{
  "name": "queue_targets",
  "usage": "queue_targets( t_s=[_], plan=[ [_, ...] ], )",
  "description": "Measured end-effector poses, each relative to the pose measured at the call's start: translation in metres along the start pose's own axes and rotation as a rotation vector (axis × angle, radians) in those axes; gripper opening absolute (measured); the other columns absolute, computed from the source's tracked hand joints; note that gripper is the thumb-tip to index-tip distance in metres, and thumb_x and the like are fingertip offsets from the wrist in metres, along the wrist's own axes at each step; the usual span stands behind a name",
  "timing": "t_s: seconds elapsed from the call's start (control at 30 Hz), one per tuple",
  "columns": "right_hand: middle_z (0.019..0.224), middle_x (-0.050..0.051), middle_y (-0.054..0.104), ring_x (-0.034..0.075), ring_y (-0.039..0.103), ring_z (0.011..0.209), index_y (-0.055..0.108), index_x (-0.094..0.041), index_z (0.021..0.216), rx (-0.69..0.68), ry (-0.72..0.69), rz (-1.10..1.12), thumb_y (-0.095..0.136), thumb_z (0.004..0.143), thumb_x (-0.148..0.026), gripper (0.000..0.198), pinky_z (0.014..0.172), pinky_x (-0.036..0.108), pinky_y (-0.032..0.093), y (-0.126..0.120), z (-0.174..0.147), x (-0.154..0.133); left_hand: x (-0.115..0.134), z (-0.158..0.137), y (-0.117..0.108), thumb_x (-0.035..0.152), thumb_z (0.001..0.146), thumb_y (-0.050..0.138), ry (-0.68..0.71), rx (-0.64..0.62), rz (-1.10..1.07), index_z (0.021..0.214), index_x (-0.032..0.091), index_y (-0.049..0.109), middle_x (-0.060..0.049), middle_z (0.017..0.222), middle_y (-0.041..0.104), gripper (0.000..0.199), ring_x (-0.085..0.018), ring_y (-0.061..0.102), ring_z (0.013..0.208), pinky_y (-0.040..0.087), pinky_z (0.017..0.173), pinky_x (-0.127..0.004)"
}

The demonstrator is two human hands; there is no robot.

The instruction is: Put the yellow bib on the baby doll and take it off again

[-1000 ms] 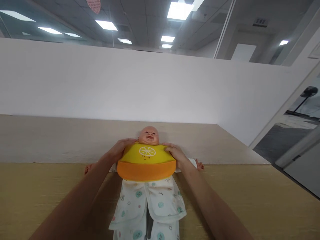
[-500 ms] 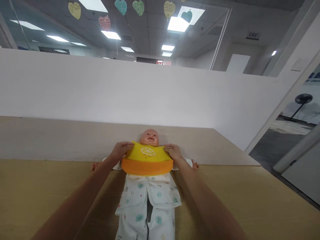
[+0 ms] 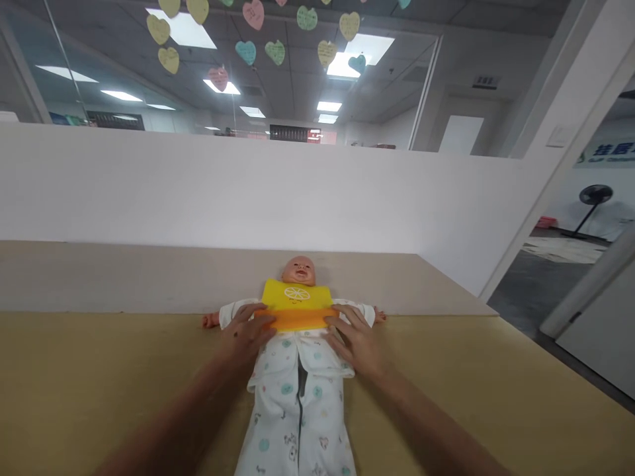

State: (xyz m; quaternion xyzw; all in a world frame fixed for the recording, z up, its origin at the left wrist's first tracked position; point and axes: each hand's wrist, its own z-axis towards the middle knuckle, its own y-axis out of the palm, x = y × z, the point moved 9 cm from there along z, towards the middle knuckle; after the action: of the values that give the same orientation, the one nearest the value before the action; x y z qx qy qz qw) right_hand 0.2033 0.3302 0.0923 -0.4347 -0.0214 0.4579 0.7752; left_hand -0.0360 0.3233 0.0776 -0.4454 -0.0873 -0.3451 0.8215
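Note:
A baby doll [image 3: 299,270] lies on its back, arms stretched out to both sides, dressed in a white outfit [image 3: 317,363] with a small print. Over its chest is a yellow bib [image 3: 278,295] with a white citrus slice and an orange pocket [image 3: 297,320] along the bottom. My left hand [image 3: 247,334] holds the left end of the orange pocket, thumb and fingers around its edge. At the opposite end, my right hand [image 3: 354,336] grips the pocket in the same way. Parts of the doll's sleeves are behind my hands.
The doll rests across a wooden tabletop [image 3: 436,383] and a paler raised strip [image 3: 124,277] behind it. A white wall [image 3: 223,192] with glass above stands at the back. On the right are a doorway and a standing fan [image 3: 595,195].
Both my hands have moved from the bib's upper corners down to the ends of its orange pocket. The pocket looks narrower and flatter. The camera view has tilted up slightly.

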Motion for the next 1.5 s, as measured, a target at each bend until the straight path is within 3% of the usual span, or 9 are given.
queue_targets(
  t_s=[0.27,0.5,0.63,0.73,0.87,1.07,1.3,1.4,1.5],
  plan=[
    [0.115,0.009,0.06,0.024,0.051,0.109,0.063,-0.024,0.112,-0.002,0.031,-0.288,0.04,0.091,-0.022,0.031,0.094,0.041,0.043,0.011,0.002,0.004,0.017,-0.004,0.006,0.038,0.087,0.045,-0.052,0.107,0.142,0.1,0.024,0.069,-0.01,0.105,0.065,0.03,-0.027,0.056,0.102,0.044,0.093,-0.042],
    [0.116,0.011,0.058,0.024,0.051,0.111,0.058,-0.021,0.118,0.084,0.124,-0.281,0.041,0.089,-0.023,0.033,0.093,0.04,0.043,0.015,-0.011,0.013,0.013,-0.022,0.006,0.037,0.088,0.043,-0.117,0.235,0.093,0.11,0.021,0.064,-0.014,0.12,0.058,0.034,-0.03,0.05,0.115,0.036,0.102,-0.047],
    [0.114,0.013,0.059,0.024,0.053,0.109,0.057,-0.016,0.117,0.123,0.211,-0.342,0.042,0.087,-0.021,0.034,0.092,0.04,0.044,0.005,-0.031,0.034,-0.017,-0.037,-0.004,0.033,0.085,0.046,-0.168,0.264,0.003,0.117,0.022,0.057,-0.013,0.118,0.058,0.035,-0.03,0.049,0.116,0.037,0.102,-0.045],
    [0.117,0.016,0.058,0.03,0.046,0.118,0.059,-0.014,0.114,0.127,0.251,-0.513,0.044,0.085,-0.018,0.033,0.096,0.044,0.04,-0.004,-0.044,0.06,-0.052,-0.043,-0.013,0.031,0.082,0.046,-0.215,0.258,0.112,0.114,0.02,0.058,-0.015,0.116,0.06,0.036,-0.033,0.049,0.116,0.037,0.1,-0.05],
    [0.129,0.013,0.053,0.032,0.041,0.122,0.059,-0.018,0.118,0.08,0.239,-0.611,0.047,0.085,-0.021,0.035,0.095,0.045,0.039,-0.009,-0.043,0.092,-0.08,-0.036,-0.018,0.034,0.083,0.044,-0.091,0.246,0.314,0.107,0.021,0.063,-0.015,0.123,0.06,0.033,-0.034,0.045,0.123,0.032,0.102,-0.053],
    [0.127,0.006,0.058,0.029,0.036,0.128,0.063,-0.024,0.116,-0.007,0.223,-0.528,0.043,0.087,-0.019,0.035,0.098,0.045,0.036,0.0,-0.031,0.12,-0.105,-0.02,-0.008,0.028,0.084,0.042,-0.034,0.09,0.414,0.108,0.026,0.066,-0.01,0.119,0.065,0.033,-0.032,0.046,0.125,0.032,0.1,-0.049],
    [0.131,0.009,0.053,0.03,0.033,0.129,0.062,-0.021,0.116,0.0,0.221,-0.616,0.041,0.086,-0.017,0.037,0.101,0.044,0.034,0.002,-0.028,0.121,-0.098,-0.016,-0.008,0.024,0.086,0.039,-0.049,0.088,0.469,0.107,0.019,0.065,-0.014,0.119,0.063,0.033,-0.032,0.044,0.123,0.034,0.1,-0.048],
    [0.131,0.013,0.05,0.032,0.034,0.126,0.06,-0.017,0.116,0.054,0.198,-0.642,0.045,0.082,-0.017,0.037,0.102,0.046,0.035,0.0,-0.032,0.103,-0.082,-0.022,-0.012,0.026,0.086,0.041,-0.013,0.175,0.511,0.103,0.016,0.064,-0.015,0.115,0.062,0.03,-0.03,0.047,0.117,0.036,0.099,-0.047],
    [0.127,0.013,0.05,0.031,0.033,0.126,0.059,-0.015,0.115,0.066,0.128,-0.614,0.046,0.077,-0.014,0.04,0.105,0.048,0.032,0.005,-0.041,0.075,-0.054,-0.035,-0.007,0.016,0.081,0.043,0.088,0.175,0.514,0.101,0.015,0.062,-0.015,0.109,0.061,0.028,-0.028,0.048,0.111,0.038,0.098,-0.047]
  ],
)
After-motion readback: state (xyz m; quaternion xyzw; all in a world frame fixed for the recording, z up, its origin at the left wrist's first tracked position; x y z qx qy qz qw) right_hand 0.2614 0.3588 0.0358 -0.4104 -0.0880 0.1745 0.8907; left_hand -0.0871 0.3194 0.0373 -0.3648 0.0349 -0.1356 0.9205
